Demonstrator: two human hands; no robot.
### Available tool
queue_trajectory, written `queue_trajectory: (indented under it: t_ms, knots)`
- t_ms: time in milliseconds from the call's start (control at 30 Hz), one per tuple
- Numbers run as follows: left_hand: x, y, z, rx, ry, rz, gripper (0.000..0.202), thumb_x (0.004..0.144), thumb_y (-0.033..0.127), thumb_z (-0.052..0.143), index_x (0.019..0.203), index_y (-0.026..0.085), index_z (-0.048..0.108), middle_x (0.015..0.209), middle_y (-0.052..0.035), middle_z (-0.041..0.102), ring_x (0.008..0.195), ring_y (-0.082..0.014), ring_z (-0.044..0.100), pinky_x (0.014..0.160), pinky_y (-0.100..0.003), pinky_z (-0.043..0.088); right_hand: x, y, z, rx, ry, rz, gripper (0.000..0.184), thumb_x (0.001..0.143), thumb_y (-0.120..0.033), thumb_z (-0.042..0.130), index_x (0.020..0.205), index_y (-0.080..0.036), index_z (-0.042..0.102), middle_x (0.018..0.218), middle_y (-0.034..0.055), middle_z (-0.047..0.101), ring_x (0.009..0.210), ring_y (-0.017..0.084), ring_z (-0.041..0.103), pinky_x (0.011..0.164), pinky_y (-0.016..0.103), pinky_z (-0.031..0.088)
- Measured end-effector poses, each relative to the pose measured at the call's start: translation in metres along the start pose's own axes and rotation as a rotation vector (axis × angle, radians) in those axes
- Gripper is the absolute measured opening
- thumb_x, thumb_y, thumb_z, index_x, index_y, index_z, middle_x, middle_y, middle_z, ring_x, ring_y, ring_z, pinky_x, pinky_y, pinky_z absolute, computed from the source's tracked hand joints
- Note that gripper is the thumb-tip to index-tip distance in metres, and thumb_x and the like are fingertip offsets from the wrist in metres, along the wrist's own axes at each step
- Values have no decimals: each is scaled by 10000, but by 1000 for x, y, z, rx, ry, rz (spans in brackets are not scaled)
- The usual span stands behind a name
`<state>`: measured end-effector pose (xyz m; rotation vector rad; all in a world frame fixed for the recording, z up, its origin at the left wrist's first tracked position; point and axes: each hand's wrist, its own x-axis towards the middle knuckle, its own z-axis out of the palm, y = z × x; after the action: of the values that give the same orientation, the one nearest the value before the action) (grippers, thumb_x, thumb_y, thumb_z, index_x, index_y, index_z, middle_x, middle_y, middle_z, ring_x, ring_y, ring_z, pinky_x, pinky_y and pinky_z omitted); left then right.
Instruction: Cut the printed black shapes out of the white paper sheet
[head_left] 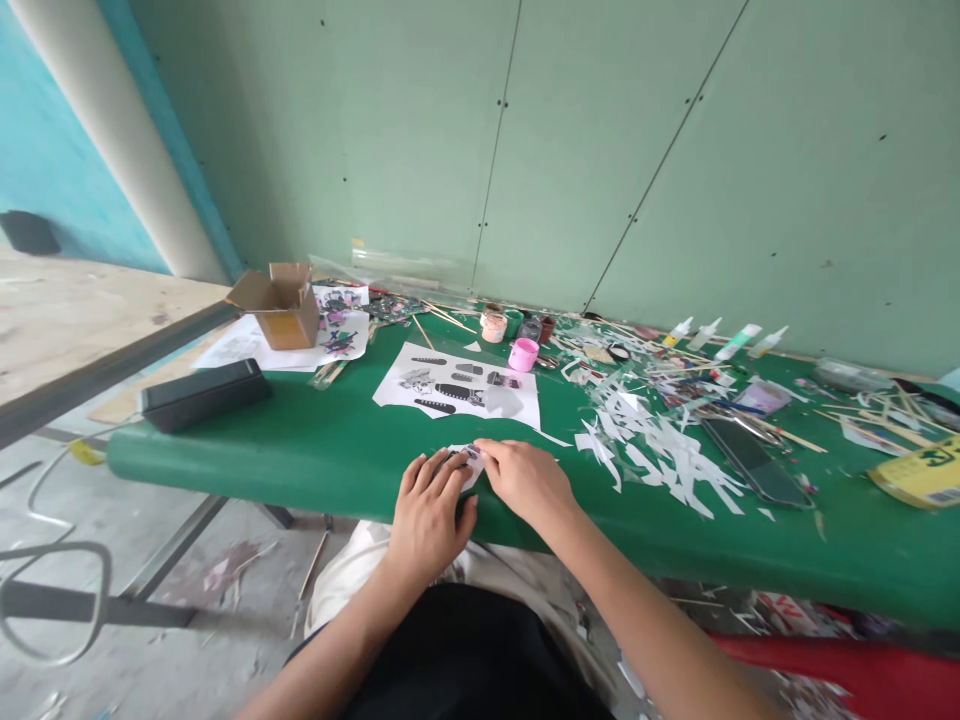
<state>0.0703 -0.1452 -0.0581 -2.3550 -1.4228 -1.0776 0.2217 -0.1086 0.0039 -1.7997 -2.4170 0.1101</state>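
Note:
At the table's near edge, a small piece of white paper (474, 466) with dark print lies partly under my fingers. My left hand (431, 515) rests flat on its left part, fingers stretched out and thumb apart. From the right, my right hand (526, 482) reaches the paper with curled fingers, the fingertips at its upper right edge. Whatever sits between those fingertips, if anything, is hidden. Just beyond both hands lies a larger printed sheet (397, 385) with dark grey shapes and a wavy cut lower edge.
White paper scraps (667, 440) and a dark phone-like slab (754, 465) lie to the right. Paint pots, including a pink one (523, 354), glue bottles (739, 342) and thin sticks line the back. A cardboard box (289, 322) and a black oblong device (206, 393) stand left.

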Motion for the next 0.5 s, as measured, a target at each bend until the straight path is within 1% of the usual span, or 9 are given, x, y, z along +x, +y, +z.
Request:
queue_trajectory:
  t_ms: [133, 500]
  knots:
    - [0, 0, 0, 2, 16, 6, 238, 889, 218, 494, 1092, 202, 617, 1233, -52, 676, 1199, -265, 571, 1036, -444, 373, -1, -2, -4, -14, -30, -8, 397, 981, -296, 342, 1251, -281, 634, 1081, 51, 730, 914, 182, 693, 688, 256, 496]
    - [1, 0, 0, -12, 18, 3, 238, 881, 212, 512, 1097, 194, 611, 1223, -43, 682, 1195, -263, 574, 1030, -443, 378, 1, -4, -6, -71, -61, -17, 399, 988, -301, 329, 1268, -286, 613, 1059, 60, 725, 889, 181, 693, 684, 251, 487]
